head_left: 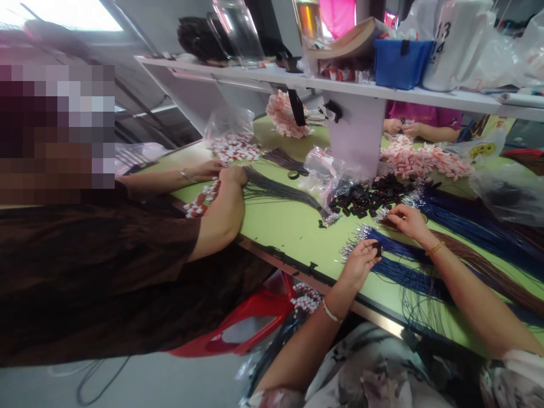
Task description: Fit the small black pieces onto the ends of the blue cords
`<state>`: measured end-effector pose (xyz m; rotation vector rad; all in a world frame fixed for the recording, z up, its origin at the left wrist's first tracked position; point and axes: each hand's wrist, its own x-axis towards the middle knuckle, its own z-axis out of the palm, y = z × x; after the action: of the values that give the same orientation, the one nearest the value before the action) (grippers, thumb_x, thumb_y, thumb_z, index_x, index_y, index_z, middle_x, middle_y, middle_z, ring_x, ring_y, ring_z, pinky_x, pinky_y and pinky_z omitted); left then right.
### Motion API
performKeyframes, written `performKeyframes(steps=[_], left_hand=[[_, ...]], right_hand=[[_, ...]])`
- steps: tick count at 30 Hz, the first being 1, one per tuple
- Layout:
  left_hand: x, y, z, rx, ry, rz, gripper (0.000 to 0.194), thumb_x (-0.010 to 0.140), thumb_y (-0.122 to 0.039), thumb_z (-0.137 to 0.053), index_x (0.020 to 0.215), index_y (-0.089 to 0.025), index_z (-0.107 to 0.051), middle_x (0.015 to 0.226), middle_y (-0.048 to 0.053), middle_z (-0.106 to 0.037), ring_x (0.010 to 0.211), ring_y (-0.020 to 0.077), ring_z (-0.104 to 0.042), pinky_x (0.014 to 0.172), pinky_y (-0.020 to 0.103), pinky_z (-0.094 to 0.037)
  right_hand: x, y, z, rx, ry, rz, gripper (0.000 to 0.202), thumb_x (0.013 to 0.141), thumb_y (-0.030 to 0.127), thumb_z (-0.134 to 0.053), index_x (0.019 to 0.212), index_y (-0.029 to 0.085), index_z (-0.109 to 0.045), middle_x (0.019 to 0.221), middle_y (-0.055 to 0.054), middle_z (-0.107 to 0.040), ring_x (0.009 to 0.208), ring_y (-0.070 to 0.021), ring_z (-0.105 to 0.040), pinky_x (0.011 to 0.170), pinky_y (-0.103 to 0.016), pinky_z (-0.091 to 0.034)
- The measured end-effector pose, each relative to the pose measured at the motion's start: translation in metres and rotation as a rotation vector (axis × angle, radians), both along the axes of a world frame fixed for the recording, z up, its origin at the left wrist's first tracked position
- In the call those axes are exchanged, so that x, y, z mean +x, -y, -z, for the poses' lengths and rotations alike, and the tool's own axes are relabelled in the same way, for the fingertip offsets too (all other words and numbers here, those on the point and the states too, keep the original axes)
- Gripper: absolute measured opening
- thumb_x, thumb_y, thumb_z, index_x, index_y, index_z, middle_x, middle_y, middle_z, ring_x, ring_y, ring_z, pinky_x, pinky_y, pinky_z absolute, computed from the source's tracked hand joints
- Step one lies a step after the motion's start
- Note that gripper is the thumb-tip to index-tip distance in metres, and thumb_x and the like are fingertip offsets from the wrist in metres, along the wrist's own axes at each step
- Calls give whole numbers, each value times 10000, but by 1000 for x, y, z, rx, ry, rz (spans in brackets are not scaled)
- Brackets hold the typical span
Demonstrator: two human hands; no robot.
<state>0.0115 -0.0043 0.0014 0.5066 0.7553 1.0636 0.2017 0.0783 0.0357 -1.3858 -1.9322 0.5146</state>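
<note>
Green worktop (283, 224) bears blue wires (397, 271); left hand (360, 263) grips a black plastic housing (376, 249), right hand (408, 222) touches silver terminals (381, 215), its grip unclear

Through the head view I record a green-topped worktable (289, 241) with a dark front edge, set diagonally. I note a long white shelf (272, 76) above it, borne on a pale upright panel (355, 136). A red plastic seat (272, 300) stands beside the table on a smooth grey floor (170, 385). Upper left, I find white glare at a window (63, 14); farther back, a rectangle (338, 17) glows bright pink.
</note>
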Motion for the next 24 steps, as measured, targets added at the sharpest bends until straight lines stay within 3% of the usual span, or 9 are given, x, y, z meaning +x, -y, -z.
performKeyframes(steps=[3, 9, 14, 24], left_hand=[[-1, -1, 2, 2, 30, -1, 321, 631, -197, -771, 905, -141, -613, 805, 26, -611, 728, 105, -584, 702, 236, -474], [-3, -2, 5, -3, 97, 23, 315, 639, -177, -761, 916, -150, -613, 847, 30, -624, 747, 104, -591, 716, 235, -480], [-5, -1, 5, 0, 105, 30, 299, 650, -161, -747, 920, -151, -620, 861, 31, -627, 768, 107, -596, 719, 229, -483], [-5, 1, 4, 5, 109, 28, 276, 682, -148, -706, 945, -156, -624, 888, 30, -608, 789, 108, -592, 756, 243, -484]], right_hand=[[-11, 29, -6, -113, -168, -68, 196, 798, 368, -589, 778, 179, -637, 720, -10, -649, 626, -133, -540, 605, -241, -420], [-25, 70, -6, -234, -224, -143, 259, 844, 384, -518, 798, 162, -642, 737, -20, -636, 664, -134, -532, 612, -239, -407], [-26, 79, 0, -248, -176, -142, 260, 841, 366, -499, 757, 164, -640, 671, -10, -604, 579, -113, -481, 533, -217, -348], [-31, 88, -7, -52, 154, -97, 180, 792, 225, -514, 656, 184, -624, 647, -7, -602, 580, -112, -484, 561, -218, -304]])
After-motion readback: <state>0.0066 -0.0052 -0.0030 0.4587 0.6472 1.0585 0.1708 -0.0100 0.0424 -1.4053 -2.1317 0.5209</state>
